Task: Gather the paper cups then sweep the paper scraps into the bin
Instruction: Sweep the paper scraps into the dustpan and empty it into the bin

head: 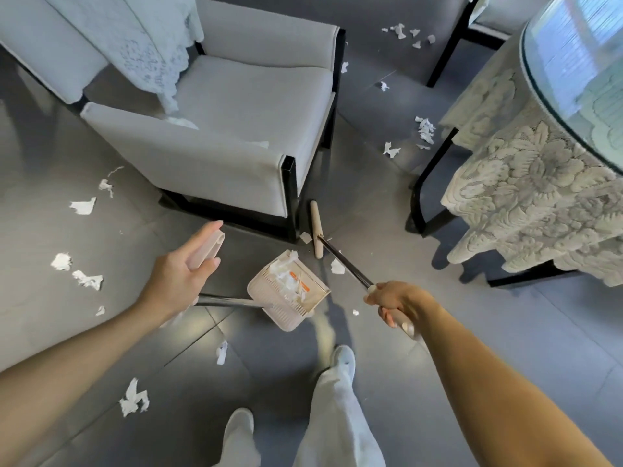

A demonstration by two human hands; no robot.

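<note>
While the person stands on the grey tiled floor (40, 146) between an armchair (236, 129) and a round table (526, 197), each hand carries one sweeping tool.

Left hand (187, 269): fingers and thumb are wrapped round the pale grip (207, 247) that tops the chrome pole of the dustpan (266, 294). The index finger lies stretched along the grip. The beige ribbed dustpan sits low at the floor between the two hands, just ahead of the white shoes (344, 358).

Right hand (397, 303): clenched round the upper handle of the broom (316, 230). Its dark shaft runs away from the hand and down to the beige head, which lies on the tiles just beside the black front leg of the armchair.

Paper scraps (290, 278): a white heap lies inside the dustpan. One loose piece sits just beside the broom head and another lies next to the shaft. More are scattered over the tiles:
- to the left of the armchair
- near the person's feet
- by the table's black frame
- well beyond the armchair, toward the far chairs

A lace cloth (145, 45) hangs over the armchair's back. A lace tablecloth drapes the table beneath its glass top (580, 79).
</note>
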